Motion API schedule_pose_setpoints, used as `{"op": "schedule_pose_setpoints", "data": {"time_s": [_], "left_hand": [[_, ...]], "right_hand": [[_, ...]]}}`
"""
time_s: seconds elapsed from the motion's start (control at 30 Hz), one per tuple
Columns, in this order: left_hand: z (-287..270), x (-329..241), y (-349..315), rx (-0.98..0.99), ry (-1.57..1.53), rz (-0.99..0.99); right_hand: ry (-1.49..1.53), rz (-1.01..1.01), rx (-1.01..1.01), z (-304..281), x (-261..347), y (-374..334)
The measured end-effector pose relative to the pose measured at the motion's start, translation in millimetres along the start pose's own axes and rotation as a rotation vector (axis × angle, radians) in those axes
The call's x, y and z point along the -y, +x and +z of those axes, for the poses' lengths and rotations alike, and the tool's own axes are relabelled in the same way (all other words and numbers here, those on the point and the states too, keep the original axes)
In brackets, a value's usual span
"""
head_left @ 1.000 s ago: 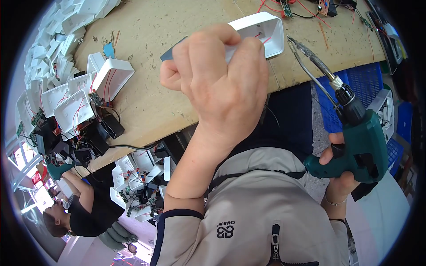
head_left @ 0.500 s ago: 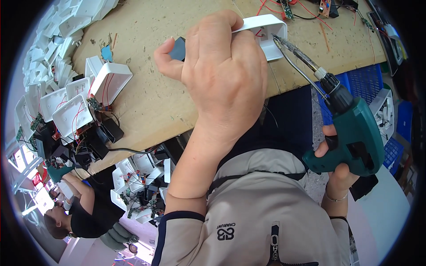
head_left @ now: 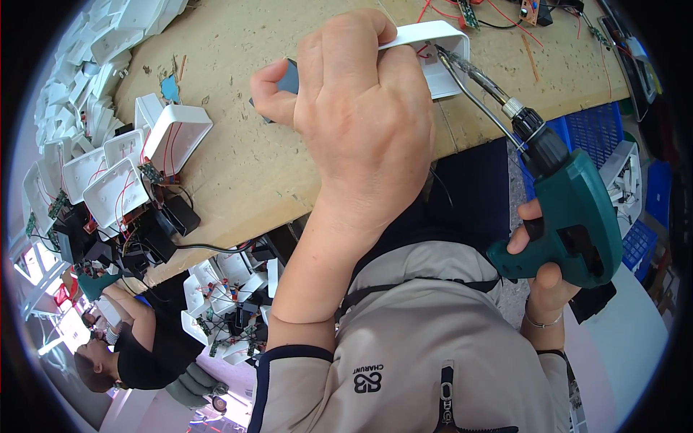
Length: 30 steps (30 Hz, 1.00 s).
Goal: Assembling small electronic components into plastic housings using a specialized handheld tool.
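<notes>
My left hand point(head_left: 361, 108) is closed around a white plastic housing point(head_left: 449, 81), its open side facing right over the table. Fingers and palm cover much of the housing. Beside my left thumb a dark grey block point(head_left: 291, 81) shows; whether the thumb grips it I cannot tell. My right hand point(head_left: 552, 281) is wrapped round the handle of a green pistol-shaped soldering gun point(head_left: 581, 198). Its thin metal tip and curved feed tube reach into the housing, near a short red wire point(head_left: 424, 50) inside. Contact between tip and wire is too small to make out.
White housings with red wires point(head_left: 119, 191) and circuit boards stand at the table's left edge. Behind them rises a heap of white shells point(head_left: 90, 65). Loose boards and wires point(head_left: 469, 13) lie at the far right. A blue crate point(head_left: 593, 137) stands beside the table; another person point(head_left: 137, 339) works at left.
The soldering gun has shifted slightly left and up, its tip going deeper into the housing. My left hand has barely moved.
</notes>
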<state>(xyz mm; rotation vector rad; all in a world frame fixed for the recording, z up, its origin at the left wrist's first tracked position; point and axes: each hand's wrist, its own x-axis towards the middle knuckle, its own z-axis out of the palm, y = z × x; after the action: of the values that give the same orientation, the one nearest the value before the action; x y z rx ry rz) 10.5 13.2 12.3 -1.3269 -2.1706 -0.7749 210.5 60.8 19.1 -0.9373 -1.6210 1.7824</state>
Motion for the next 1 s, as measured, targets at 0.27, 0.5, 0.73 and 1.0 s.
{"op": "schedule_pose_setpoints", "data": {"time_s": [0.27,0.5,0.73,1.0], "left_hand": [[-0.5,0.2,-0.7,0.015,0.034,-0.009],[-1.8,-0.2,-0.2,0.024,0.035,-0.010],[-1.7,-2.1,0.4,0.085,0.095,-0.014],[-5.1,-2.2,-1.1,0.095,0.086,-0.009]], "right_hand": [[0.013,0.044,0.017,4.4,1.5,2.1],[-0.009,0.038,0.026,4.4,1.1,4.2],[-0.089,0.021,0.042,1.2,-0.7,1.2],[-0.135,0.005,0.011,6.5,3.2,0.7]]}}
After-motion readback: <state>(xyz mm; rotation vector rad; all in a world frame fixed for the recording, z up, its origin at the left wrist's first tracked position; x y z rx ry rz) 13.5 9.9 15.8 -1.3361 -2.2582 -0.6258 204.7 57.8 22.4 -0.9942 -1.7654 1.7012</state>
